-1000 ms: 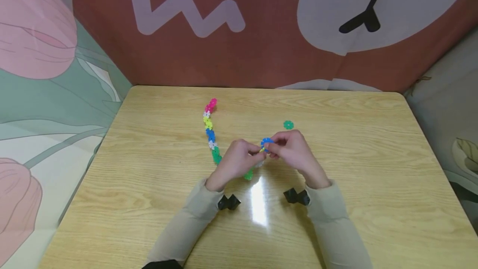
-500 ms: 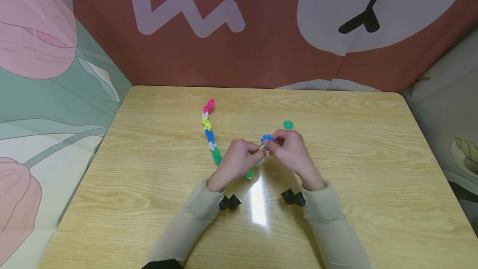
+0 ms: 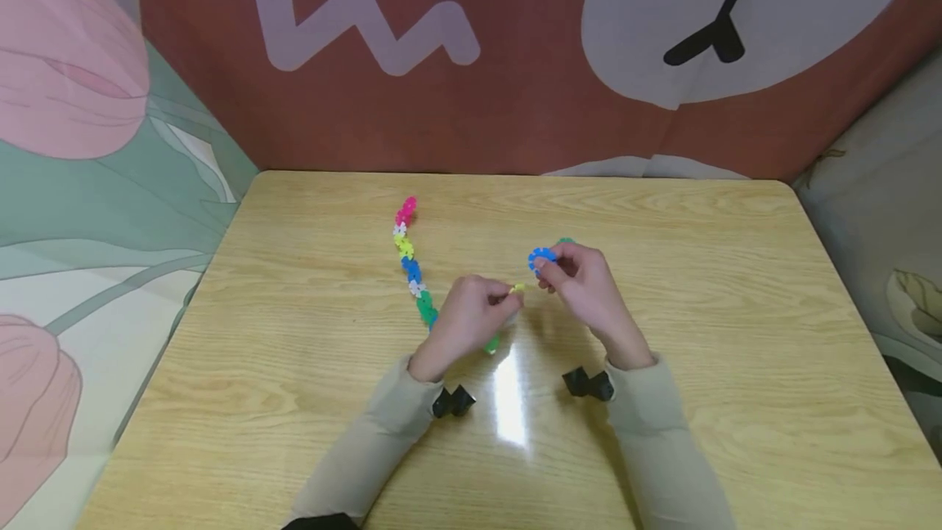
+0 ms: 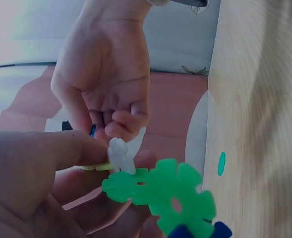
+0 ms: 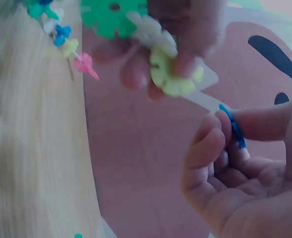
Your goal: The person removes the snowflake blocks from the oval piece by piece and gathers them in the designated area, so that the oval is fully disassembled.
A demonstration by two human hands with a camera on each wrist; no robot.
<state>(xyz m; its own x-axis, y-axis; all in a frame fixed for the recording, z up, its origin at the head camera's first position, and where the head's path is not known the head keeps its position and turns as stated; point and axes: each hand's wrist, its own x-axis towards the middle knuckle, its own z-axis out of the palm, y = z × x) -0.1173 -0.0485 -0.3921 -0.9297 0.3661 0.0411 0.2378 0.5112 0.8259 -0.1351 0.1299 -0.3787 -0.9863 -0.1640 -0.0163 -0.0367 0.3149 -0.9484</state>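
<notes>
My left hand (image 3: 471, 313) pinches a yellow notched snowflake disc (image 5: 164, 74) at the near end of a linked chain. Beside that disc are a white disc (image 4: 119, 155) and green discs (image 4: 178, 191). The chain (image 3: 412, 271) curves away over the table in blue, yellow, white and pink, partly hidden by my left hand. Between thumb and fingers, my right hand (image 3: 592, 293) holds a blue snowflake disc (image 3: 540, 257), seen edge-on in the right wrist view. A gap separates the blue disc from the yellow one.
A loose green disc (image 4: 221, 163) lies on the wooden table (image 3: 736, 334), mostly covered by my right hand in the head view. Black devices (image 3: 453, 401) sit at both wrists. A printed cloth (image 3: 515, 105) hangs behind the table's far edge.
My right hand has moved away from the left, farther back and rightward, taking the blue disc off the yellow one. The chain's pink end has drifted slightly left.
</notes>
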